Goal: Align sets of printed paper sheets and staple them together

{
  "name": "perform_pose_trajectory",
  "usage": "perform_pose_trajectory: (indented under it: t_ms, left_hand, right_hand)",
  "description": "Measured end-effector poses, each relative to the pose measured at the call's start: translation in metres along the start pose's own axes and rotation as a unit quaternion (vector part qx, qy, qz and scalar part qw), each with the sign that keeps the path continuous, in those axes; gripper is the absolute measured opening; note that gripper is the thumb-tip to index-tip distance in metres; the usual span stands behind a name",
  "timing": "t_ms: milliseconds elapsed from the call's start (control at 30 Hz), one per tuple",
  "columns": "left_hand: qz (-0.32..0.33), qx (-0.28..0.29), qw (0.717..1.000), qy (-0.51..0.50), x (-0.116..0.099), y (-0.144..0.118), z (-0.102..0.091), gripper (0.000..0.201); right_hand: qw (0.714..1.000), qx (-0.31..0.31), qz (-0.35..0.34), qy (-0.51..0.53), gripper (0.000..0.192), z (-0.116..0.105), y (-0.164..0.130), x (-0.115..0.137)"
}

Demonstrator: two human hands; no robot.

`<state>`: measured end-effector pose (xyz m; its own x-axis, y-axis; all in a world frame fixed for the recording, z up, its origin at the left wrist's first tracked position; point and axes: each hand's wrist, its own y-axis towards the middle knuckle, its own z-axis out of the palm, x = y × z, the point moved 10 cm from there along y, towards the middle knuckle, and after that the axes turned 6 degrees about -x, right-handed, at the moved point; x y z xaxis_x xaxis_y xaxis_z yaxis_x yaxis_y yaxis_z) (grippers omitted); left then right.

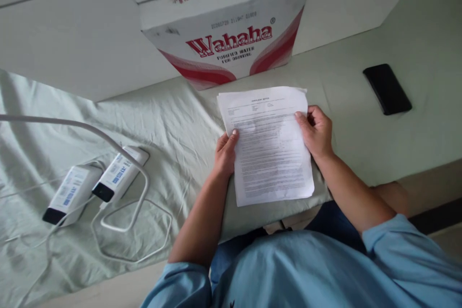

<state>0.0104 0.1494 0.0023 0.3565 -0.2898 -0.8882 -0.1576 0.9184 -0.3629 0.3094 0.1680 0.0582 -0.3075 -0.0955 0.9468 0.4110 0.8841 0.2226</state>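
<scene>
A printed sheet of paper [269,147], possibly a thin stack, lies on the pale green bed sheet [173,120] in front of me. My left hand [225,154] grips its left edge with the thumb on top. My right hand [317,131] holds the right edge, thumb resting on the text. Both arms wear light blue sleeves.
A white and red Wahaha water carton [227,24] stands just behind the paper. A black phone [387,89] lies face down to the right. Two white power banks [97,183] with looping white cables [130,221] lie at the left. White wall panels rise behind.
</scene>
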Motion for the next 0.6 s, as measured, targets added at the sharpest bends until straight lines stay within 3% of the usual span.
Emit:
perform_pose_trajectory:
  t_ms: [100,167,233,300,367,500,600]
  left_hand:
    - [0.003,-0.011,1.0,-0.023,-0.003,0.0,0.0,0.061]
    - [0.004,-0.023,0.999,-0.039,-0.003,0.001,-0.002,0.064]
    - [0.021,-0.034,0.998,-0.05,-0.008,0.002,-0.002,0.066]
    - [0.061,-0.035,0.996,-0.049,-0.022,0.001,0.0,0.063]
    - [0.117,-0.012,0.992,-0.039,-0.044,-0.002,0.007,0.058]
    - [0.263,0.074,0.962,0.008,-0.101,-0.015,0.025,0.064]
    - [0.31,0.103,0.942,0.07,-0.114,-0.017,0.025,0.065]
  right_hand:
    - [0.995,0.043,0.04,0.085,0.069,0.005,0.002,-0.005]
    - [0.975,0.127,0.104,0.147,0.078,0.016,-0.003,-0.01]
    - [0.944,0.224,0.176,0.166,0.07,0.029,-0.017,-0.014]
    - [0.926,0.278,0.204,0.155,0.059,0.033,-0.028,-0.01]
    - [0.941,0.255,0.17,0.145,0.05,0.026,-0.024,0.003]
    - [0.981,0.127,0.043,0.137,0.05,0.003,0.003,0.039]
    - [0.983,0.133,-0.005,0.129,0.059,0.005,0.011,0.05]
